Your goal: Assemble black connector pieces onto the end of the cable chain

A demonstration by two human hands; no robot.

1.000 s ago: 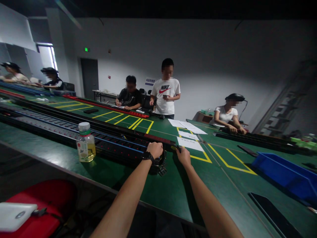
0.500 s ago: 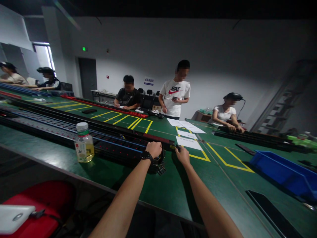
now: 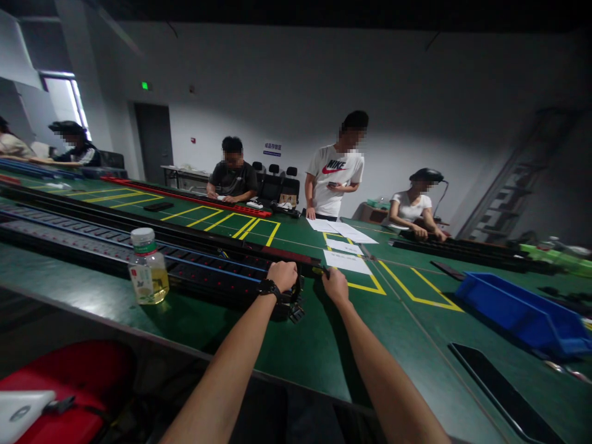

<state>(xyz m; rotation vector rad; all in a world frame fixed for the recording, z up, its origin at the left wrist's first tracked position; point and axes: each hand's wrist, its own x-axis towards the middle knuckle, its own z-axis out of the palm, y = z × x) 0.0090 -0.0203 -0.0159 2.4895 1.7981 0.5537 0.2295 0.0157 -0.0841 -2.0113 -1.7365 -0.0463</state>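
My left hand (image 3: 282,275), with a black watch on the wrist, is closed at the right end of a long black slotted rail (image 3: 208,277). A blue strip (image 3: 222,259) runs along the rail, and red dots mark its face. A little to the right, my right hand (image 3: 335,285) is closed on a small black-and-yellow object (image 3: 320,270), its kind too small to tell. That object sits beside the end of a second dark bar (image 3: 259,248) behind the rail. Small black parts (image 3: 296,313) stick out below my left hand.
A bottle of yellow liquid (image 3: 148,271) stands in front of the rail. Papers (image 3: 346,261), a blue bin (image 3: 518,314) and a dark flat tablet-like slab (image 3: 504,388) lie on the green table (image 3: 296,351). Several people are around the table; one stands opposite (image 3: 335,179).
The view has shifted slightly. Both my hands keep nearly the same place at the rail end. The standing person's lower hand has come down to the table near the papers.
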